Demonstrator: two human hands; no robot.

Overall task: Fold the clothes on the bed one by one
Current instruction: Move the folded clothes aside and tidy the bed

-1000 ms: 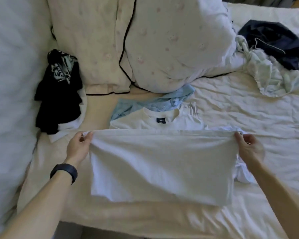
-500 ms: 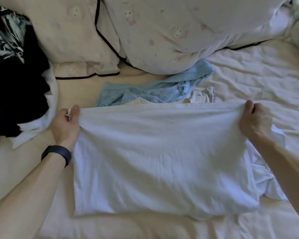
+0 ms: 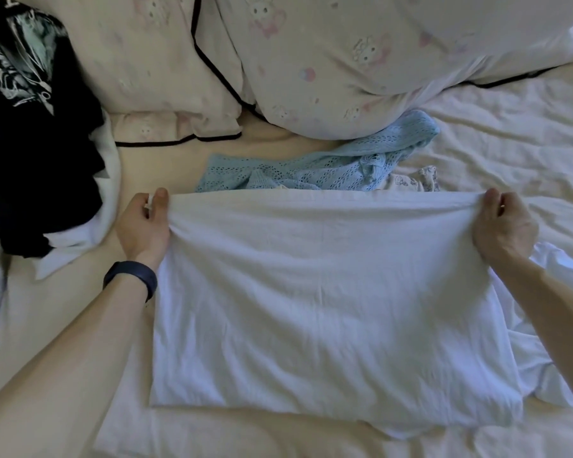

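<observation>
A white T-shirt [image 3: 328, 302] lies spread across the bed, doubled over, its folded lower half drawn up toward the pillows. My left hand [image 3: 143, 226] pinches its top left corner and my right hand [image 3: 503, 226] pinches the top right corner, the edge stretched taut between them. The collar is hidden under the fold. A sleeve bunches out at the shirt's right side [image 3: 563, 342].
A light blue knit garment [image 3: 328, 163] lies just beyond the shirt's edge, under a large printed pillow [image 3: 361, 61]. A second pillow [image 3: 139, 67] sits at the left. A black printed garment on white cloth [image 3: 33, 133] is piled at far left. Cream bed sheet [image 3: 510, 143] surrounds everything.
Both hands carried the shirt's lower edge away from me, up over the collar and label, which are now covered. The view has moved closer and lower.
</observation>
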